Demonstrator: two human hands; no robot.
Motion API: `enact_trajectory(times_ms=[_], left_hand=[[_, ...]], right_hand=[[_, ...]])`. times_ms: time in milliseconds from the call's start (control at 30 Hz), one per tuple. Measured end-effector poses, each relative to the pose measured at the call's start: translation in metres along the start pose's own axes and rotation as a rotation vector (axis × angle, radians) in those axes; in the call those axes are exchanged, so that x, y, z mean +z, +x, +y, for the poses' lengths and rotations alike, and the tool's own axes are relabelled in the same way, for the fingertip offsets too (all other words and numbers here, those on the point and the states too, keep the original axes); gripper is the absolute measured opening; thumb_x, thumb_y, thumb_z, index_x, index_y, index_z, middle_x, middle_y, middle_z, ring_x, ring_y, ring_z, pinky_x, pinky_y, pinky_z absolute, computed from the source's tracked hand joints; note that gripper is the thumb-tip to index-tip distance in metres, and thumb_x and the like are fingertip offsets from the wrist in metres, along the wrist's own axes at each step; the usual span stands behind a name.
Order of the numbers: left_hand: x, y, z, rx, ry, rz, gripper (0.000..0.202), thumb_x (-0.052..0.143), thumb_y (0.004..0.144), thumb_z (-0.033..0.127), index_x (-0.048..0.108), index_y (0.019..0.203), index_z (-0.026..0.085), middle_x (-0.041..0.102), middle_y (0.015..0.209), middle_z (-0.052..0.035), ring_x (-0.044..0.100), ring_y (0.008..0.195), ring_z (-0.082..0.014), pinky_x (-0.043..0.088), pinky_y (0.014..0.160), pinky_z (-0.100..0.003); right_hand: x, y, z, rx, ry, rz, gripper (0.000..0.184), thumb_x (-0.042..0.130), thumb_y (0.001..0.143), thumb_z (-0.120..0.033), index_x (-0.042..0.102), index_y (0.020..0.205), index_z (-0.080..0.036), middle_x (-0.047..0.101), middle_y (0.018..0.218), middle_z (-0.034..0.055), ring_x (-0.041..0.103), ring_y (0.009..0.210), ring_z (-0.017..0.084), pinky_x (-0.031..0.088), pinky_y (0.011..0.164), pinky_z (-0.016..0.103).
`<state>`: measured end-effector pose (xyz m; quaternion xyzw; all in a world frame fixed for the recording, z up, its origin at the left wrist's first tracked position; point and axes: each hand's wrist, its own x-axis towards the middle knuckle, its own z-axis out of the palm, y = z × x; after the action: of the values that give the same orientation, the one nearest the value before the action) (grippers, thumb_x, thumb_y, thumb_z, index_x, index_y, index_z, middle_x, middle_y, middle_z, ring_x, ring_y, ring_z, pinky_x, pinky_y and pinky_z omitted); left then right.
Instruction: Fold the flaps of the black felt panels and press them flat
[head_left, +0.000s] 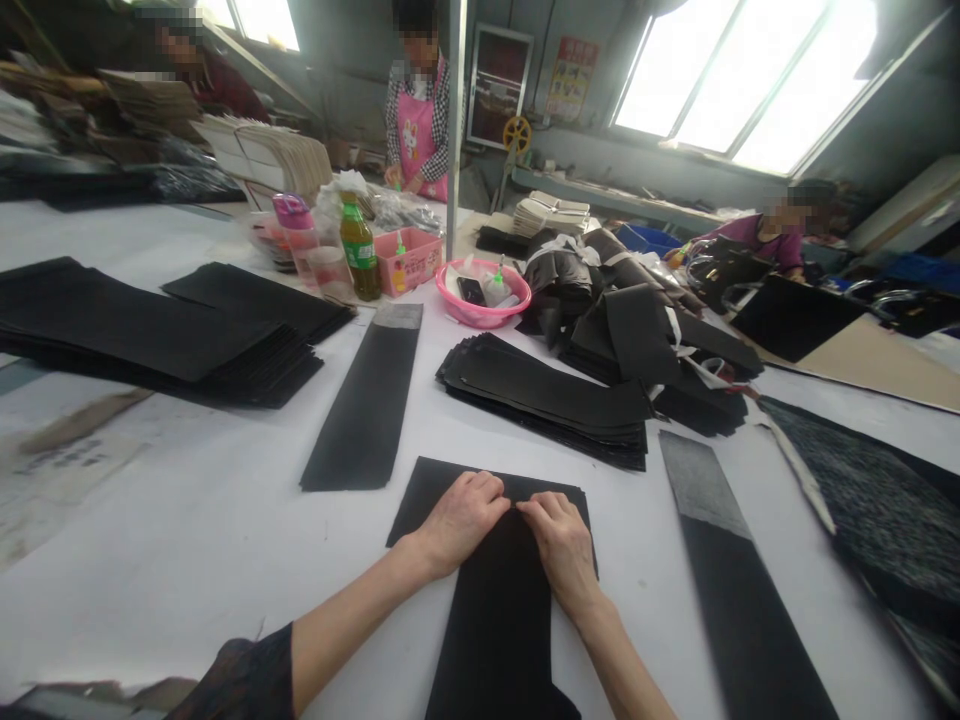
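Note:
A black fabric piece (495, 610) lies on the white table (187, 560) right in front of me. My left hand (463, 518) and my right hand (559, 540) rest side by side on it, fingers curled and pinching the fabric near its far edge, fingertips almost touching. A long black strip (369, 400) lies to the left of my hands. Another long strip (739, 590) with a grey end lies to the right. A stack of black strips (547, 395) sits just beyond my hands.
Big stacks of black sheets (150, 330) lie at left. A pink bowl (484, 295), a green bottle (361, 250) and a pink box (409, 260) stand at the back. Tangled black pieces (637, 320) are heaped at right. Other people work at the far side and right.

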<state>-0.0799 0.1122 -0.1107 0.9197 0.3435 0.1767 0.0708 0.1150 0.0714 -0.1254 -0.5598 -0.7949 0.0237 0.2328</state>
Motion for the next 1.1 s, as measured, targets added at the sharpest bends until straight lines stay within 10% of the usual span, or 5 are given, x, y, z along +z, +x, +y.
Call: enact_trajectory(times_ms=[1100], left_hand=[[0.012,0.003,-0.004,0.164,0.164,-0.018,0.024,0.042,0.095,0.007,0.05,0.118,0.01,0.056,0.106,-0.0103,0.051,0.107,-0.0242,0.045,0.088,-0.038]], right_hand=[[0.008,-0.006,0.009,-0.061,-0.029,0.005,0.023,0.045,0.096,-0.013,0.063,0.105,-0.022,0.059,0.098,0.0056,0.052,0.093,0.018,0.041,0.082,0.033]])
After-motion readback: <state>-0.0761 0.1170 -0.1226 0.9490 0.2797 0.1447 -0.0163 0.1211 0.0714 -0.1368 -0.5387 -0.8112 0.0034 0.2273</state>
